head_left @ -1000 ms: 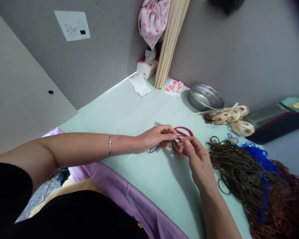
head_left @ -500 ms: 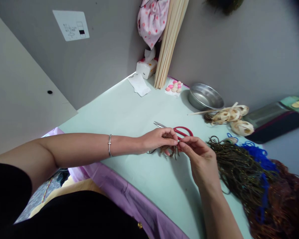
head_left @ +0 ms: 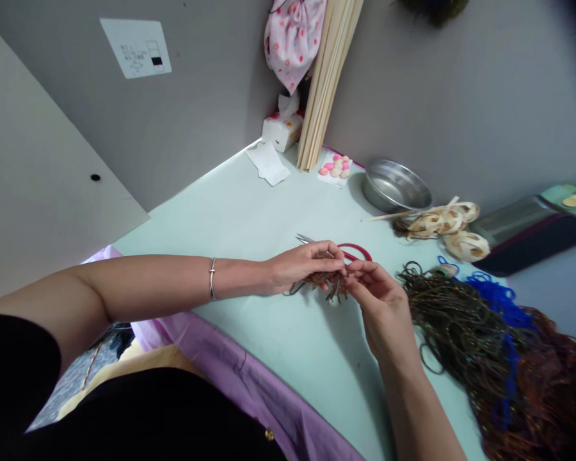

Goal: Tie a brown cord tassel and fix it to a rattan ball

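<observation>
My left hand (head_left: 300,266) is closed on a small bundle of brown yarn (head_left: 333,287), whose loose ends hang below the fingers. My right hand (head_left: 381,298) pinches at the bundle's right edge, its fingertips meeting those of the left; the strand between them is too small to make out. Just behind the hands lie scissors with red handles (head_left: 360,250), their blades pointing left and partly covered by my left hand. A dark strand trails from the bundle to the left, under my left hand.
Right of my hands lie heaps of dark green yarn (head_left: 456,314), blue yarn (head_left: 492,291) and brown yarn (head_left: 552,378). Farther back stand a metal bowl (head_left: 396,186), pale woven balls (head_left: 465,246), pink and cream pieces (head_left: 335,168), wooden strips (head_left: 327,89) and a tissue pack (head_left: 281,131).
My right hand has shifted slightly left, closer to my left hand. The left fingers have closed a little further over the brown yarn, and its hanging ends have moved.
</observation>
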A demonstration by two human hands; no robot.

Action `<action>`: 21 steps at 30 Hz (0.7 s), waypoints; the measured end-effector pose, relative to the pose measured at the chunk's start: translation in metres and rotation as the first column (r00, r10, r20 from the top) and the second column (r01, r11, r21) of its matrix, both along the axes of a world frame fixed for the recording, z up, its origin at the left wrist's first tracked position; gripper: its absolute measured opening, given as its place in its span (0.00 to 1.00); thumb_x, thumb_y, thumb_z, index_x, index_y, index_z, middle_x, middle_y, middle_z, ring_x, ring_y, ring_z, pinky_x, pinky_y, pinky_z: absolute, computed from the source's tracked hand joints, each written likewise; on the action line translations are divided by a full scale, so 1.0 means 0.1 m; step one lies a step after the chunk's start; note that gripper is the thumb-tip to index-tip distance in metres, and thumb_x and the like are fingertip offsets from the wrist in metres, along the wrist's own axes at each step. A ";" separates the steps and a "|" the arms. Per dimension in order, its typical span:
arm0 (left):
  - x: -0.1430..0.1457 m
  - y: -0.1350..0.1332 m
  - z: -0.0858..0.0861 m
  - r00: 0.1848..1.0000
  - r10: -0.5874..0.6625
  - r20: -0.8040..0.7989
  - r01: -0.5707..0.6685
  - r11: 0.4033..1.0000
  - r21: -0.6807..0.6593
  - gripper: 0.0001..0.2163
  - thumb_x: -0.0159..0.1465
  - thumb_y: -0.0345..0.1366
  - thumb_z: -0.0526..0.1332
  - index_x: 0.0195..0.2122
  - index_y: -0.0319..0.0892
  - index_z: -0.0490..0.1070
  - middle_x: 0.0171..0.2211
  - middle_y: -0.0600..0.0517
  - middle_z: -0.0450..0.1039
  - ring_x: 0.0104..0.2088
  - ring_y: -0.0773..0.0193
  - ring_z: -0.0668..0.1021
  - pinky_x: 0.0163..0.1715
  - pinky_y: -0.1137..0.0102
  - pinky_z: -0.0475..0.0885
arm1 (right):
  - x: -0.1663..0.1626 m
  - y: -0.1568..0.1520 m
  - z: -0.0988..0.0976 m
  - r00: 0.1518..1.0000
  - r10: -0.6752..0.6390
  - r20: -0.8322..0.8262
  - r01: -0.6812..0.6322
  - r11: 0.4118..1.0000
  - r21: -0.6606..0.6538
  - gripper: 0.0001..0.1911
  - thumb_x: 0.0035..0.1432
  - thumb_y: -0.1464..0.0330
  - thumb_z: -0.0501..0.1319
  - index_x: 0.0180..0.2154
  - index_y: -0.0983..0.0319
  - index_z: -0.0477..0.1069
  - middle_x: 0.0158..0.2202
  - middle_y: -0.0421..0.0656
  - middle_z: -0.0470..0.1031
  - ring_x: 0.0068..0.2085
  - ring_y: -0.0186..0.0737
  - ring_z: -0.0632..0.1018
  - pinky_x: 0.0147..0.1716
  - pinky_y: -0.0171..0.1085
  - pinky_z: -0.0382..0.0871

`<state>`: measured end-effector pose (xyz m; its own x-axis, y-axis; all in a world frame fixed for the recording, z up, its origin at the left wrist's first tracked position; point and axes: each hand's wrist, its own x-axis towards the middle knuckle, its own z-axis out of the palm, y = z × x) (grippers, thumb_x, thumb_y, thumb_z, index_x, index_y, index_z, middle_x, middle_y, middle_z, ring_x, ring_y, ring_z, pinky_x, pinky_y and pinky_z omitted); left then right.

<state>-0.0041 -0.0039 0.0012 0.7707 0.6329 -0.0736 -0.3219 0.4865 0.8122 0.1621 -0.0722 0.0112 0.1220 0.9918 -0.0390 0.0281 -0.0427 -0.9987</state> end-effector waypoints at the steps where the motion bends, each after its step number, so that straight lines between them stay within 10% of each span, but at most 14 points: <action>1: 0.00 0.00 0.01 1.000 0.000 0.013 -0.001 1.000 0.015 0.07 0.65 0.36 0.62 0.36 0.40 0.65 0.35 0.53 0.72 0.28 0.75 0.72 0.29 0.78 0.68 | 0.00 0.00 0.00 1.000 0.012 -0.007 -0.012 1.000 -0.023 0.08 0.54 0.68 0.69 0.38 0.59 0.75 0.33 0.40 0.75 0.32 0.35 0.73 0.33 0.34 0.68; 14: 0.01 -0.03 -0.04 0.983 0.092 -0.157 -0.068 0.986 0.149 0.07 0.66 0.36 0.60 0.34 0.39 0.65 0.27 0.56 0.68 0.24 0.75 0.71 0.28 0.77 0.65 | 0.06 0.08 0.02 0.968 -0.072 -0.242 0.048 0.994 -0.102 0.04 0.55 0.67 0.66 0.33 0.60 0.75 0.35 0.43 0.75 0.31 0.35 0.73 0.26 0.33 0.67; 21: 0.01 -0.04 0.00 0.984 0.055 -0.167 -0.033 0.990 0.136 0.05 0.66 0.34 0.60 0.34 0.39 0.66 0.28 0.55 0.69 0.24 0.75 0.71 0.26 0.77 0.67 | 0.02 0.01 0.04 0.992 0.023 0.124 -0.023 1.000 -0.003 0.10 0.61 0.59 0.64 0.35 0.59 0.74 0.28 0.38 0.69 0.29 0.34 0.68 0.30 0.34 0.63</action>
<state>-0.0036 -0.0083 0.0010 0.7254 0.6789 -0.1141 -0.1927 0.3594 0.9131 0.1645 -0.0713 0.0149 0.1031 0.9943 -0.0263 0.1530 -0.0420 -0.9873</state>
